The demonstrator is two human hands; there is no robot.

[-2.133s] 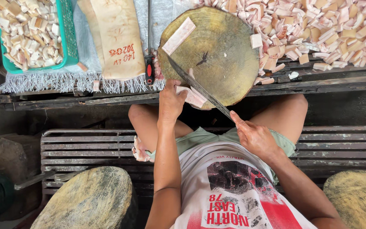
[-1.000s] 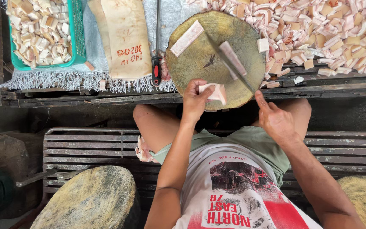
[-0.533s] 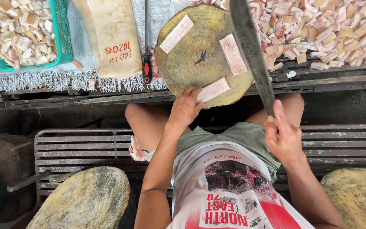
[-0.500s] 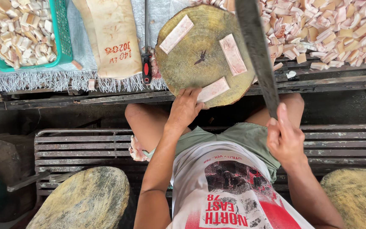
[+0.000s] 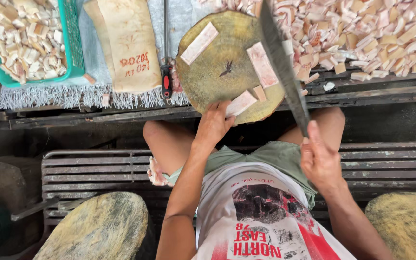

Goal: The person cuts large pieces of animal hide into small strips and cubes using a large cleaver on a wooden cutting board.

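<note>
Rough, weathered wooden planks (image 5: 391, 94) formed the low work surface, with a slatted metal bench (image 5: 87, 168) below it where the person sat. On the planks rested a round, yellowish wooden chopping block (image 5: 217, 72), its face scarred and dark at the centre. Three pale pink rectangular strips of meat lay on the block: one (image 5: 199, 43) near its upper left edge, one (image 5: 262, 64) toward the right, and a shorter one (image 5: 240, 103) at the near edge, with a small cut cube (image 5: 260, 93) just beside it.

The left hand (image 5: 214, 126) rested on the near rim of the block, its fingers bent and pressing the end of the shorter strip. The right hand (image 5: 319, 161) was closed firmly around the handle of a long, broad steel cleaver (image 5: 282, 65), held raised so that the grey blade ran upward across the right side of the block, above the strips and not touching them.

Behind and to the right of the block spread a large heap of small pink-and-cream meat cubes (image 5: 371, 33). To the left lay a tan slab of pork skin with red stamped marks (image 5: 128, 45) on a fringed grey cloth (image 5: 54, 94), a slim steel tool with a red-and-black handle (image 5: 166, 79) beside the block, and a green plastic basket (image 5: 71, 53) filled with more pale cubes. Two further round wooden blocks stood near the person, one at the lower left (image 5: 97, 228) and one at the lower right (image 5: 408, 224).
</note>
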